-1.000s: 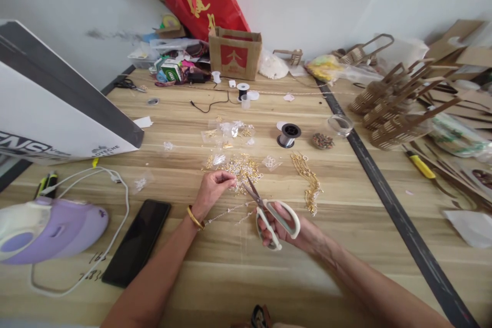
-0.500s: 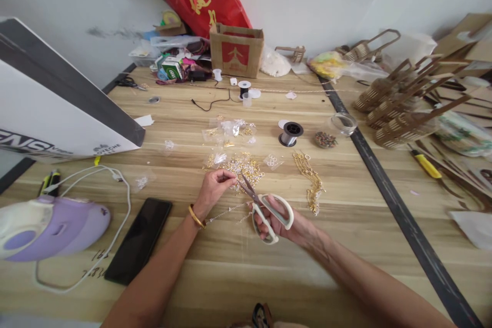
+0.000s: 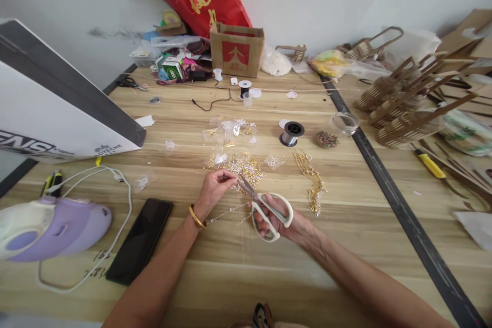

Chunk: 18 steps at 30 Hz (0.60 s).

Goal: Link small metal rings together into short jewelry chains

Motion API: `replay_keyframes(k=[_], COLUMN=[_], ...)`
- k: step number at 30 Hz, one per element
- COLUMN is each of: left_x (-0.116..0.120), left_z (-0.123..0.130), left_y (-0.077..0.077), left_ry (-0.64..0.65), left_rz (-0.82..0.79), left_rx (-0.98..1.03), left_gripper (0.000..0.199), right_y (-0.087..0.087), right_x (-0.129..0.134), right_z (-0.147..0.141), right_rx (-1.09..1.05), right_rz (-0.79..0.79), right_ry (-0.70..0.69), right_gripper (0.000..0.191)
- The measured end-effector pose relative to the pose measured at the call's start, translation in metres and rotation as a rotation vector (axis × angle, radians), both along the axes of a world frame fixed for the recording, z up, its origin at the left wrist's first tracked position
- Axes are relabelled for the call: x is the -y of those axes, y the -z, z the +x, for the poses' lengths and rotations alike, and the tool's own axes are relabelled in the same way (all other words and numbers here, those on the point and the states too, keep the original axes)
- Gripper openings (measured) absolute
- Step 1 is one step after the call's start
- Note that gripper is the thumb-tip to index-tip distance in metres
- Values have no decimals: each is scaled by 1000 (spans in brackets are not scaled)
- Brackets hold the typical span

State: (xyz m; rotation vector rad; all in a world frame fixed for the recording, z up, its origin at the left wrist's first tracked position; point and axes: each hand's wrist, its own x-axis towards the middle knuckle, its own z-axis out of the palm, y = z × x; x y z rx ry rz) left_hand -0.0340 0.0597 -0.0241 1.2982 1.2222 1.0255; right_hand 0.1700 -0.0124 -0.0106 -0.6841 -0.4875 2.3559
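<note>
since the earlier frame, the scissors (image 3: 255, 196) have moved a little leftward, nearer to the left hand (image 3: 213, 189), which has stayed almost in its place. the right hand (image 3: 294, 225) is wrapped around the white handles; the left thumb and fingertips are pressed together, but what they pinch is too fine to tell. the step in hand seems to be trimming, and the next move probably calls for closing the blades carefully, away from the skin. these blades, slightly apart, point forward and leftward at the fingertips, so the long axis runs diagonally above the table (image 3: 215, 277). around are a beaded strand (image 3: 229, 210), the bead pile (image 3: 246, 166) and, farther right, gold chains (image 3: 310, 179).
</note>
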Motion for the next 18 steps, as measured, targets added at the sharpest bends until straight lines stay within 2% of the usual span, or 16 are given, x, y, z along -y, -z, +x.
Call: replay_keyframes(k=[9,18], left_x=[0,2], left_z=[2,3], left_y=[-3,-7], left_ry=[11,19], left_rz=[7,-82], left_rx=[17,111], left_gripper=[11,15], right_y=[7,1], right_x=[-3,-3], right_z=[-1,-3], right_rx=[9,111], right_rz=[37,69], right_ry=[24,65], right_gripper=[37,39])
